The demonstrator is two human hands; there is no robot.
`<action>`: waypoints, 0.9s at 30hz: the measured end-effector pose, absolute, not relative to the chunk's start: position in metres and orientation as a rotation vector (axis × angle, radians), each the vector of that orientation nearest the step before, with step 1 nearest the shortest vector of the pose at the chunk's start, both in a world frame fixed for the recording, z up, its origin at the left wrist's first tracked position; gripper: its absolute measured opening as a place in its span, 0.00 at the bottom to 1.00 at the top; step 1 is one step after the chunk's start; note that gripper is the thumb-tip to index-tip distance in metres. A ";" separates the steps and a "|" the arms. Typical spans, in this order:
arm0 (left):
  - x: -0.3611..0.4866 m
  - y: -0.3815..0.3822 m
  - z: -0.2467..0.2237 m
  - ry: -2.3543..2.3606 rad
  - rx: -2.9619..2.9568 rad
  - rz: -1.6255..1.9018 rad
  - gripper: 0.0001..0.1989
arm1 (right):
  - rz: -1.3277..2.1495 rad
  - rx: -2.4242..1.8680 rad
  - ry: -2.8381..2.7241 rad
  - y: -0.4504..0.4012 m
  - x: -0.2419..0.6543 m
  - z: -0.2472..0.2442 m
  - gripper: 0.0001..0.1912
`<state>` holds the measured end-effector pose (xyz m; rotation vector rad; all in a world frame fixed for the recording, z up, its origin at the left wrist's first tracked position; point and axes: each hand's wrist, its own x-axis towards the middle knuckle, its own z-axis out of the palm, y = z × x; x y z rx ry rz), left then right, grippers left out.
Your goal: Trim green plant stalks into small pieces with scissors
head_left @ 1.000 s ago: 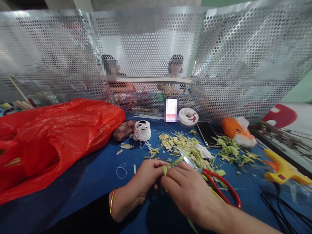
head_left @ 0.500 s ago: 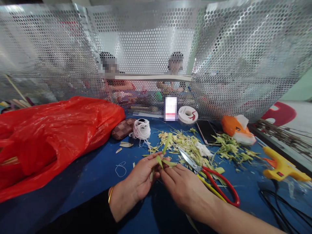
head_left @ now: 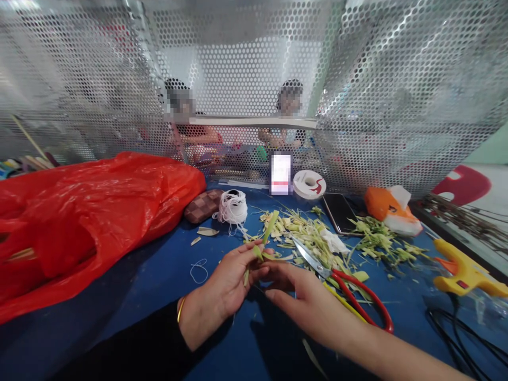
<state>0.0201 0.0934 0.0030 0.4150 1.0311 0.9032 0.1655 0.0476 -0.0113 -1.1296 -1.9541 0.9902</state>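
Observation:
My left hand [head_left: 228, 278] is closed, pinching a small bundle of folded pale-green leaf strips [head_left: 257, 253] between thumb and fingers. One strip sticks up and away, another points right, and the lower ends hang by the palm. My right hand [head_left: 296, 291] is just to the right, its thumb parted from the curved fingers. Those fingertips reach beside the strips and the left fingers; whether they touch is hard to see. Red-handled scissors [head_left: 345, 286] lie beyond my right wrist, blades resting on a heap of leaf scraps [head_left: 296, 233].
On the blue table [head_left: 151, 312] are a red plastic bag [head_left: 119, 211], a white string ball [head_left: 233, 206], a checkered pouch [head_left: 203, 206], a ribbon spool [head_left: 309, 184], a phone [head_left: 339, 212], a tissue pack [head_left: 391, 209] and a yellow glue gun [head_left: 462, 270]. Two people sit behind the perforated screen [head_left: 246, 69].
My right thumb has come away from the strips, and the right hand has opened and shifted slightly right. My left hand keeps its hold on the leaf strips. The view has shifted a little.

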 end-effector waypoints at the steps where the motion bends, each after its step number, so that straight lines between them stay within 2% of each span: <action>1: 0.020 0.094 0.003 1.034 0.425 0.911 0.08 | 0.840 -1.193 -2.058 0.046 0.168 -0.010 0.16; 3: 0.020 0.094 0.004 1.053 0.437 0.939 0.08 | 0.517 -1.291 -2.217 0.043 0.173 -0.007 0.14; 6: 0.021 0.093 0.005 1.106 0.446 0.964 0.08 | 0.090 -1.271 -2.310 0.037 0.174 -0.001 0.05; 9: 0.025 0.087 0.004 1.114 0.455 0.950 0.07 | -0.260 -1.020 -2.342 0.033 0.170 0.002 0.13; 13: 0.031 0.075 0.004 1.043 0.422 0.897 0.08 | -0.534 -0.694 -2.554 0.036 0.163 -0.007 0.15; 22: 0.032 0.067 -0.009 1.055 0.502 0.873 0.08 | -0.676 -0.724 -2.726 0.041 0.158 -0.026 0.13; 27: 0.032 0.067 -0.012 1.049 0.517 0.864 0.07 | -0.548 -0.658 -2.632 0.042 0.162 -0.026 0.14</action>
